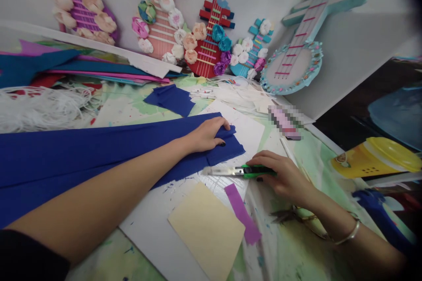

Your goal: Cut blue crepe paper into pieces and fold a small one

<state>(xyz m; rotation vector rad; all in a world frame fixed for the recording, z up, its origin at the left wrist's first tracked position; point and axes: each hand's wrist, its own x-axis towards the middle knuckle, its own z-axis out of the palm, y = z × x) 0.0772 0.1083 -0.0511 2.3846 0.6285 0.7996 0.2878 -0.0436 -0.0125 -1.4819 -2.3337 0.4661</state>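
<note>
My left hand [206,134] rests on a long folded strip of blue crepe paper [82,147], near its right end. Its fingers and thumb are spread apart, pressing the paper down. A green and black utility knife [245,170] is in my right hand [280,171], whose fingers are closed round the handle. Its long metal blade points left, beside the lower edge of the blue paper. Under both lies a white board [145,228] with small blue scraps. A cream paper sheet [207,232] and a purple paper strip [242,215] lie just below the blade.
Decorated model guitars [206,48] lean along the back wall. White cord [42,105] heaps at the left, with coloured sheets behind. A small blue piece [171,99] lies further back. Scissors [303,219] lie beneath my right forearm. A yellow lidded cup [376,158] stands at the right.
</note>
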